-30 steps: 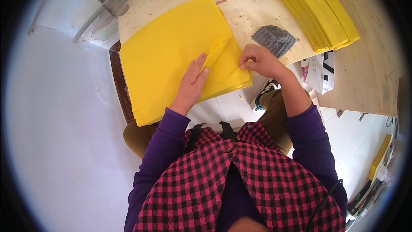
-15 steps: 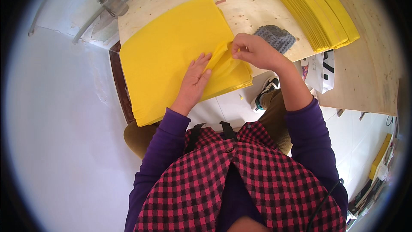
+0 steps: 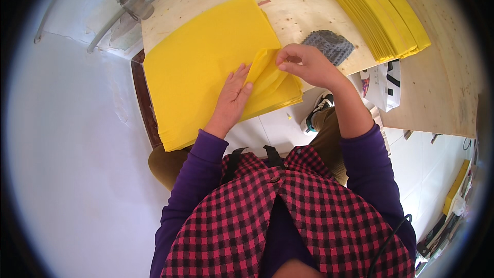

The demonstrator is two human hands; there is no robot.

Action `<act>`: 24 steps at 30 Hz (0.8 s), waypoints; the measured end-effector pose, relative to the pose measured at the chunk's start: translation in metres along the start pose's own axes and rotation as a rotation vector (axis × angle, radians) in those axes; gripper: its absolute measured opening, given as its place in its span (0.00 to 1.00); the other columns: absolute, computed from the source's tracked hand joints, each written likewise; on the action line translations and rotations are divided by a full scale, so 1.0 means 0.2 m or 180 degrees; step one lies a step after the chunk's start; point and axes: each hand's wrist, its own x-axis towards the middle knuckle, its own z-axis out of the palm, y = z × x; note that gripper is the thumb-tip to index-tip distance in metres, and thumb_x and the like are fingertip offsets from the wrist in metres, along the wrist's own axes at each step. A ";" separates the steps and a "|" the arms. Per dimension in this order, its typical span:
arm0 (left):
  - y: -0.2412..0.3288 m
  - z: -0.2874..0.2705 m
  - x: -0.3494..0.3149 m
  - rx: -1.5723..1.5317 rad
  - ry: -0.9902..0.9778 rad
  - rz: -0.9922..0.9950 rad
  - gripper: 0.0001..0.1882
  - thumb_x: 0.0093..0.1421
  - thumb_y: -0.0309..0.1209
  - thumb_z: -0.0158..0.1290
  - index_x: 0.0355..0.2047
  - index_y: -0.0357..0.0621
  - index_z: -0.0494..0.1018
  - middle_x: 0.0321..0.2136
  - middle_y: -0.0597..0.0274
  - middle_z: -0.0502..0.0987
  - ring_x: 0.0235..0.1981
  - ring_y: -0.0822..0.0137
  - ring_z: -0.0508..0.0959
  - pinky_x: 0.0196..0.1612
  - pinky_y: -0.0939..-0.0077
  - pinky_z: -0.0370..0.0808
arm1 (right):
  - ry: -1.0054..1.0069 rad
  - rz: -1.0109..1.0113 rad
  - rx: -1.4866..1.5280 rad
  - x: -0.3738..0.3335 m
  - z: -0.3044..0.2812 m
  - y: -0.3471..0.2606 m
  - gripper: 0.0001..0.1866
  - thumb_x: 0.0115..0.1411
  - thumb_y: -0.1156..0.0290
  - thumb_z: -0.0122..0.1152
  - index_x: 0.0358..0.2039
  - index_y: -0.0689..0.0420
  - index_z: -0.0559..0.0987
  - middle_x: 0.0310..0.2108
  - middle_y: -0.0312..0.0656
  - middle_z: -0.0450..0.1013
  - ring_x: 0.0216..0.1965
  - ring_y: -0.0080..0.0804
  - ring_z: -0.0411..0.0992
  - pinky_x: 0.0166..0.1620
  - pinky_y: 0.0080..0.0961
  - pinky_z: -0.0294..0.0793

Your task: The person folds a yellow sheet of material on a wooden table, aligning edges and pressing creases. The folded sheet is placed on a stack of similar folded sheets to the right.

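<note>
Head view: shows a knotty plywood worktop (image 3: 293, 20) across the upper part. Bears on its left a broad stack of thin yellow sheets (image 3: 200, 72), probably nonwoven fabric, jutting past the near edge, which likely brings the corner within easy reach. Bears at upper right, well apart, a folded yellow bundle (image 3: 378, 15), perhaps so placed to leave working room. Below that bundle, a white printed bag (image 3: 386, 90). Flat on the stack, the left hand (image 3: 231, 95), fingers extended and slightly parted, presumably to steady the layers beneath. At the stack's right side, the right hand (image 3: 306, 64), thumb and forefinger narrowed to a pinch on the top sheet's raised flap (image 3: 265, 74), seemingly suited to one thin layer. Just beyond that hand, a grey dimpled pad (image 3: 329, 45), apparently untouched.
</note>
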 end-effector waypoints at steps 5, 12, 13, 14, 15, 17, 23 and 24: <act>0.00 0.00 0.00 -0.0009 0.0035 -0.0050 0.23 0.69 0.38 0.42 0.60 0.37 0.64 0.61 0.48 0.65 0.67 0.54 0.58 0.68 0.60 0.47 | 0.0220 -0.0021 0.0703 -0.03 0.05 0.07 0.10 0.60 0.71 0.61 0.41 0.59 0.77 0.32 0.32 0.73 0.31 0.18 0.67 0.38 0.18 0.69; -0.01 0.00 0.00 -0.0034 0.0054 -0.0060 0.24 0.69 0.38 0.42 0.60 0.35 0.63 0.61 0.45 0.65 0.66 0.55 0.59 0.69 0.60 0.47 | 0.0293 -0.0088 0.1077 -0.03 0.05 0.04 0.12 0.61 0.72 0.59 0.46 0.58 0.76 0.38 0.30 0.74 0.31 0.14 0.67 0.39 0.16 0.70; -0.01 0.00 0.00 -0.0033 0.0056 -0.0092 0.24 0.70 0.38 0.42 0.60 0.35 0.63 0.61 0.44 0.65 0.66 0.55 0.59 0.69 0.60 0.47 | 0.0305 -0.0009 0.1056 -0.03 0.05 0.04 0.13 0.61 0.72 0.59 0.46 0.59 0.76 0.39 0.30 0.75 0.32 0.14 0.67 0.40 0.16 0.70; -0.01 0.00 0.00 -0.0044 0.0048 -0.0088 0.25 0.70 0.38 0.42 0.60 0.34 0.63 0.61 0.44 0.65 0.66 0.55 0.59 0.69 0.60 0.47 | 0.0308 -0.0006 0.1075 -0.03 0.05 0.03 0.13 0.62 0.72 0.59 0.46 0.59 0.76 0.39 0.31 0.75 0.32 0.14 0.68 0.40 0.16 0.71; -0.01 0.00 0.00 -0.0057 0.0042 -0.0092 0.25 0.70 0.38 0.42 0.60 0.34 0.63 0.61 0.43 0.65 0.66 0.55 0.59 0.69 0.60 0.47 | 0.0311 -0.0007 0.1111 -0.03 0.05 0.03 0.13 0.62 0.71 0.59 0.47 0.59 0.76 0.40 0.31 0.75 0.33 0.14 0.68 0.41 0.17 0.71; -0.01 0.00 -0.01 -0.0075 0.0041 -0.0092 0.25 0.70 0.39 0.42 0.60 0.34 0.63 0.61 0.43 0.64 0.66 0.55 0.59 0.69 0.60 0.47 | 0.0393 0.0087 0.1075 -0.04 0.06 0.03 0.13 0.62 0.71 0.59 0.47 0.59 0.76 0.41 0.32 0.75 0.34 0.15 0.69 0.42 0.17 0.72; 0.00 0.00 0.00 -0.0082 0.0040 -0.0089 0.25 0.70 0.39 0.42 0.60 0.35 0.63 0.61 0.44 0.65 0.66 0.55 0.59 0.69 0.60 0.47 | 0.0420 0.0093 0.1283 -0.06 0.08 0.06 0.14 0.62 0.72 0.59 0.47 0.60 0.76 0.42 0.34 0.76 0.39 0.17 0.72 0.45 0.18 0.72; 0.00 0.00 0.00 -0.0083 0.0042 -0.0089 0.24 0.69 0.38 0.42 0.60 0.35 0.63 0.60 0.44 0.65 0.66 0.55 0.59 0.69 0.60 0.47 | 0.0421 0.0051 0.1254 -0.06 0.08 0.06 0.13 0.62 0.72 0.59 0.47 0.60 0.76 0.42 0.35 0.76 0.39 0.17 0.72 0.46 0.18 0.72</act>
